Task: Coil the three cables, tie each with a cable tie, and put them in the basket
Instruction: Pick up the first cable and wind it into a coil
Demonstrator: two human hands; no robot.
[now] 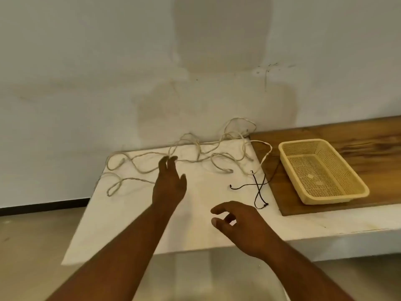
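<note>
Pale twisted cables (195, 148) lie loose and tangled across the back of the white tabletop (134, 213), one loop leaning against the wall. My left hand (169, 185) reaches over them with straight fingers, its fingertips at a strand near the middle. My right hand (236, 222) hovers lower, fingers loosely curled, holding nothing. Thin black cable ties (259, 187) lie crossed at the table's right side. A yellow mesh basket (355, 187) stands empty on the wooden board.
The wooden board (368, 135) runs along the right under the basket. A white wall rises directly behind the table. The table's left and front edges drop to a tan floor.
</note>
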